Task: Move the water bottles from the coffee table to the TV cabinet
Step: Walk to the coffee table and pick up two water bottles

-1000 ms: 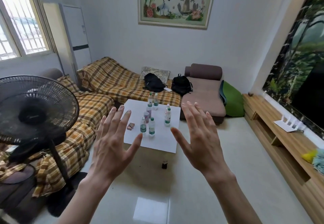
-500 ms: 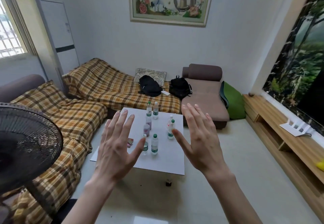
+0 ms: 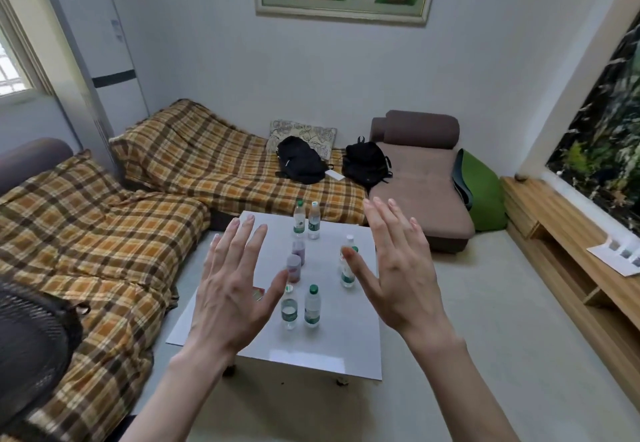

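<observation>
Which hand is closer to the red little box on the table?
Left. The left hand is raised open right by the red box, hiding part of it. The right hand is open too, but off to the other side, past the bottles.

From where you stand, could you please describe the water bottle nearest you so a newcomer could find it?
Start at the white coffee table. Two bottles stand together at its near edge. Take the right-hand bottle, with the green cap; its neighbour has a white cap.
</observation>
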Motion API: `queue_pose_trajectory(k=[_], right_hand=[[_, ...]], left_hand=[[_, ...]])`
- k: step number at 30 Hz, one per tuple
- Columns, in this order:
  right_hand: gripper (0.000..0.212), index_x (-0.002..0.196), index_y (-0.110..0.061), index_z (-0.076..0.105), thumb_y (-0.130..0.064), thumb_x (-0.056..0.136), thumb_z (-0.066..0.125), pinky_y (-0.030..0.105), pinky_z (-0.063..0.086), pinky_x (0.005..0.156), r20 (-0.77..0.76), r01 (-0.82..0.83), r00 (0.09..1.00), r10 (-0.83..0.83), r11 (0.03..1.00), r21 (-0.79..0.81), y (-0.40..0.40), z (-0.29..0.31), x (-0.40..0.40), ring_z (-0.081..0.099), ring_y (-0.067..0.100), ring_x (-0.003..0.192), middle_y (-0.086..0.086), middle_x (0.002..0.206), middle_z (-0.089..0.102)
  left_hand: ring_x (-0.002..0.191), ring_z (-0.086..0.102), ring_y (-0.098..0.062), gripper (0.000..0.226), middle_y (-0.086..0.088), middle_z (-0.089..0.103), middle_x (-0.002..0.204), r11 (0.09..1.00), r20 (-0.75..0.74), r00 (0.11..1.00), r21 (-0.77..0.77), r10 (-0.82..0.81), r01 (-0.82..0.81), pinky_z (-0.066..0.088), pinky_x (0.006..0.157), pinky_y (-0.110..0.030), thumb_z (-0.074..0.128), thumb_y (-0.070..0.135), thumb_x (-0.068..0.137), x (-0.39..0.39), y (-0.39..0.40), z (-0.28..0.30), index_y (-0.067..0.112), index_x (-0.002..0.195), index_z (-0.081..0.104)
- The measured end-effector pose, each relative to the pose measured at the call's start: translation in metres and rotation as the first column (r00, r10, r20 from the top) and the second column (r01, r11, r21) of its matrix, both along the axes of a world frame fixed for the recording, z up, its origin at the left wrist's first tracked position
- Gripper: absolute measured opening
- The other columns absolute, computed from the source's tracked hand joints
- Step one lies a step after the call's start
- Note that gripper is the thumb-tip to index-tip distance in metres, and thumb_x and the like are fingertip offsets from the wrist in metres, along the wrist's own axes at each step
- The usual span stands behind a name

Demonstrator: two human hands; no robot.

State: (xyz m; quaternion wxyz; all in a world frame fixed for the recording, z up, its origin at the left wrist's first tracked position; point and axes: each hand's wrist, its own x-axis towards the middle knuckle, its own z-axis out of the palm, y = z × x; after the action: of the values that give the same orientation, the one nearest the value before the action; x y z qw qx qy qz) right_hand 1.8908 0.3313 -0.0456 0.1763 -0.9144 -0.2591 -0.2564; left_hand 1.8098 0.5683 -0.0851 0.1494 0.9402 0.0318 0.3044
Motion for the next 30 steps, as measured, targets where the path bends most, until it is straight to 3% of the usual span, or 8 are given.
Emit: queue_pose_trajectory(k=[10, 22, 30], right_hand=[[0.072, 0.160, -0.020, 0.026, -0.065, 0.103, 0.027, 0.047, 0.018, 0.127, -0.052, -0.005, 0.999, 0.006, 1.000, 0.018, 0.013, -0.017, 0.157, 0.014, 0.015, 0.157, 0.000, 0.167, 0.028], [0.071, 0.161, -0.023, 0.022, -0.065, 0.103, 0.027, 0.045, 0.017, 0.127, -0.150, -0.086, 0.985, 0.083, 0.996, -0.010, 0.068, -0.063, 0.268, 0.016, 0.017, 0.157, -0.001, 0.167, 0.028], [0.071, 0.161, -0.022, 0.020, -0.061, 0.104, 0.032, 0.049, 0.019, 0.126, -0.189, -0.032, 0.982, 0.026, 0.999, -0.030, 0.103, -0.084, 0.331, 0.012, 0.015, 0.158, -0.003, 0.169, 0.023]], left_hand=[[0.161, 0.016, -0.021, 0.073, -0.007, 0.030, 0.170, 1.000, 0.005, 1.000, 0.022, 0.008, -0.008, 0.002, 0.132, -0.033, 0.043, 0.056, 0.099, 0.153, 0.017, -0.018, 0.012, 0.157, 0.040], [0.161, 0.018, -0.023, 0.069, -0.006, 0.030, 0.170, 0.998, -0.099, 0.993, 0.005, 0.062, -0.062, 0.014, 0.131, -0.045, 0.050, 0.050, 0.099, 0.236, 0.061, -0.070, 0.012, 0.156, 0.041], [0.159, 0.025, -0.026, 0.068, -0.009, 0.035, 0.167, 0.999, -0.055, 0.998, -0.050, 0.020, -0.023, 0.018, 0.130, -0.046, 0.051, 0.047, 0.099, 0.307, 0.104, -0.104, 0.008, 0.155, 0.043]])
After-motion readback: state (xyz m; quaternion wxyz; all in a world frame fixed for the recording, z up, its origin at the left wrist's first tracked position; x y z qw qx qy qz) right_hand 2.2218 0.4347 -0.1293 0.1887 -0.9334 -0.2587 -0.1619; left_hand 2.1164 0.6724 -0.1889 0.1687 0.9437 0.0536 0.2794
